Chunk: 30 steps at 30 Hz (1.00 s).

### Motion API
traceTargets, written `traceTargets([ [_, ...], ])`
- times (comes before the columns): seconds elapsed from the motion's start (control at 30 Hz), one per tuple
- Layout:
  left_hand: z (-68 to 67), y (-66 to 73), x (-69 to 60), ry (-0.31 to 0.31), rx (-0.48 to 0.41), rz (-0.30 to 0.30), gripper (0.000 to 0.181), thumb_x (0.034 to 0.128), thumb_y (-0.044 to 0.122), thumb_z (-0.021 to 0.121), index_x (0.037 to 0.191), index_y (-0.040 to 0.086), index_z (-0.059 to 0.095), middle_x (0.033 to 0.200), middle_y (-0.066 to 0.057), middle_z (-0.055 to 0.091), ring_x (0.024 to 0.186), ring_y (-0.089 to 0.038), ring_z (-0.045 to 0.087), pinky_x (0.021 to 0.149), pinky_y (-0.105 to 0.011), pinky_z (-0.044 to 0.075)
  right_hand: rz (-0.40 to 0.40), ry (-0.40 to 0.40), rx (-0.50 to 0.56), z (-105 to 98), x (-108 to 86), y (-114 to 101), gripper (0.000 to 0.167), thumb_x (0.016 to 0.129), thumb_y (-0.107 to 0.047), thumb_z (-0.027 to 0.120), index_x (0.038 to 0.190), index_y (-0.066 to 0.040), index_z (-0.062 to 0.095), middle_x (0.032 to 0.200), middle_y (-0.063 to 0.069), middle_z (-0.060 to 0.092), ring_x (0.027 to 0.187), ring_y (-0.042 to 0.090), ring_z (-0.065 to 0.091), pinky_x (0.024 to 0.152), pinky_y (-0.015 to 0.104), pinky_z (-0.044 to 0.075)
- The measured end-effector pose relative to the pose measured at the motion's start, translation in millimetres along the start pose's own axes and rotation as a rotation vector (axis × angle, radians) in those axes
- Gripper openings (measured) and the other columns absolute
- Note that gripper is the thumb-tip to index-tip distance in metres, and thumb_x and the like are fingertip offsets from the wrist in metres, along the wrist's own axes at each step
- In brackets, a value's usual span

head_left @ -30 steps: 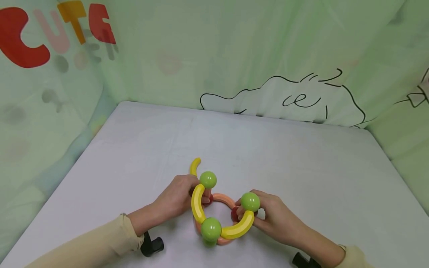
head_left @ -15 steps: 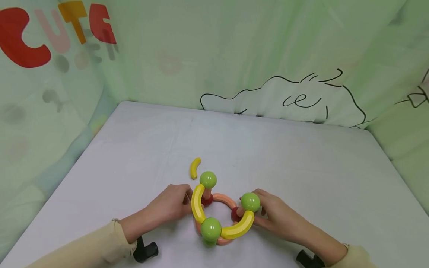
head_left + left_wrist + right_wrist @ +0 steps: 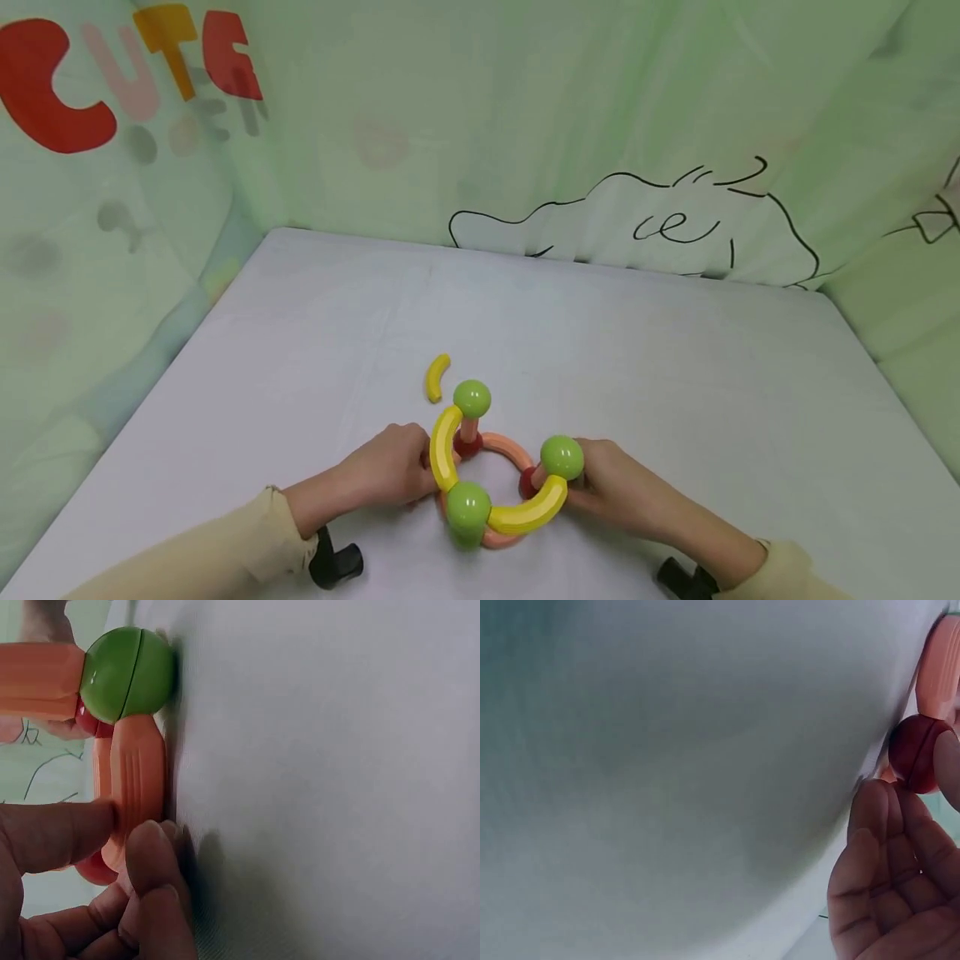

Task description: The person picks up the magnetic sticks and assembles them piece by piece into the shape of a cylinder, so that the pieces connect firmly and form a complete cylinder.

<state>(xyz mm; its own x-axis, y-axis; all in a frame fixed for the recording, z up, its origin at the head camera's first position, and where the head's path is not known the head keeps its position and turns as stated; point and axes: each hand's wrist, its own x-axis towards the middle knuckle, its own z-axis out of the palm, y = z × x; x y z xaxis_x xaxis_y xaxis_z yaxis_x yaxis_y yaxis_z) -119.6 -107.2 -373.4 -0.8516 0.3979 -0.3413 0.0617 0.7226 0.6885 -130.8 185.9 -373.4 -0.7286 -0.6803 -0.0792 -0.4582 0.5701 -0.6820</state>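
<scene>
A ball-and-rod building toy stands near the front of the table. Its lower ring has orange curved rods (image 3: 507, 448), red balls (image 3: 468, 443) and a green ball (image 3: 129, 673). Above it are green balls (image 3: 468, 506) joined by yellow curved rods (image 3: 528, 512), with a gap on the far side. My left hand (image 3: 388, 468) pinches an orange curved rod (image 3: 139, 776) of the lower ring between thumb and fingers. On the other side my right hand (image 3: 621, 487) holds a red ball (image 3: 915, 754), thumb on it and fingers below; the upper green ball partly hides those fingertips in the head view.
One loose yellow curved rod (image 3: 437, 378) lies on the white table (image 3: 600, 350) just behind the toy. Green printed curtains (image 3: 360, 125) enclose the table's back and sides. Black wrist cameras (image 3: 336, 564) sit under both sleeves.
My left hand has come off the far-left red ball and moved nearer to me, onto an orange curved rod. The toy has turned slightly. My right hand stays at its red ball.
</scene>
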Motion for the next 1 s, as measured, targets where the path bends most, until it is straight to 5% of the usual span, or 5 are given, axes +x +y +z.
traceTargets([
  [0.2, -2.2, 5.5, 14.6, 0.092, 0.028, -0.02, 0.038, 0.0955, 0.032, 0.071, 0.065, 0.013, 0.058, 0.053, 0.005, 0.037, 0.05, -0.011, 0.036, 0.051, -0.024, 0.024, 0.055, 0.0, -0.052, 3.1, -2.6, -5.1, 0.015, 0.087, -0.021, 0.082, 0.09, -0.016, 0.069, 0.079, -0.013, 0.061, 0.071, -0.001, 0.048, 0.066, 0.02, 0.049],
  [0.4, -2.7, 4.7, 24.3, 0.129, 0.057, 0.033, 0.025, 0.0841, 0.017, 0.083, 0.073, 0.01, 0.061, 0.057, 0.004, 0.04, 0.054, -0.011, 0.038, 0.052, -0.022, 0.029, 0.115, -0.05, -0.062, 4.7, -4.3, -10.3, 0.015, 0.084, -0.021, 0.085, 0.088, -0.013, 0.073, 0.074, -0.013, 0.063, 0.064, -0.001, 0.045, 0.059, 0.02, 0.043],
  [0.6, -8.2, -0.9, 17.3, 0.077, 0.04, 0.066, 0.011, 0.086, 0.006, 0.078, 0.092, 0.006, 0.069, 0.071, 0.002, 0.059, 0.066, -0.013, 0.049, 0.062, -0.024, 0.041, 0.141, -0.082, -0.062, 2.6, -5.7, -13.1, 0.017, 0.084, -0.023, 0.085, 0.089, -0.012, 0.074, 0.073, -0.012, 0.063, 0.063, 0.0, 0.045, 0.058, 0.02, 0.043],
  [0.83, -16.1, -5.1, -4.3, -0.104, 0.061, 0.077, 0.032, 0.0819, 0.017, 0.086, 0.1, 0.011, 0.061, 0.079, 0.0, 0.057, 0.071, -0.015, 0.052, 0.064, -0.028, 0.042, 0.155, -0.103, -0.127, -14.3, 1.9, -8.5, 0.007, 0.089, -0.011, 0.077, 0.095, -0.013, 0.075, 0.081, -0.011, 0.067, 0.07, 0.002, 0.053, 0.066, 0.021, 0.05],
  [1.0, -5.7, -6.2, -6.2, -0.052, 0.058, 0.172, 0.023, 0.078, 0.028, 0.09, 0.088, 0.021, 0.07, 0.072, 0.006, 0.055, 0.071, -0.009, 0.047, 0.064, -0.024, 0.038, 0.162, -0.099, -0.116, -17.8, 17.7, -4.7, 0.011, 0.093, -0.007, 0.07, 0.102, -0.006, 0.075, 0.091, -0.003, 0.073, 0.076, 0.005, 0.058, 0.071, 0.023, 0.053],
])
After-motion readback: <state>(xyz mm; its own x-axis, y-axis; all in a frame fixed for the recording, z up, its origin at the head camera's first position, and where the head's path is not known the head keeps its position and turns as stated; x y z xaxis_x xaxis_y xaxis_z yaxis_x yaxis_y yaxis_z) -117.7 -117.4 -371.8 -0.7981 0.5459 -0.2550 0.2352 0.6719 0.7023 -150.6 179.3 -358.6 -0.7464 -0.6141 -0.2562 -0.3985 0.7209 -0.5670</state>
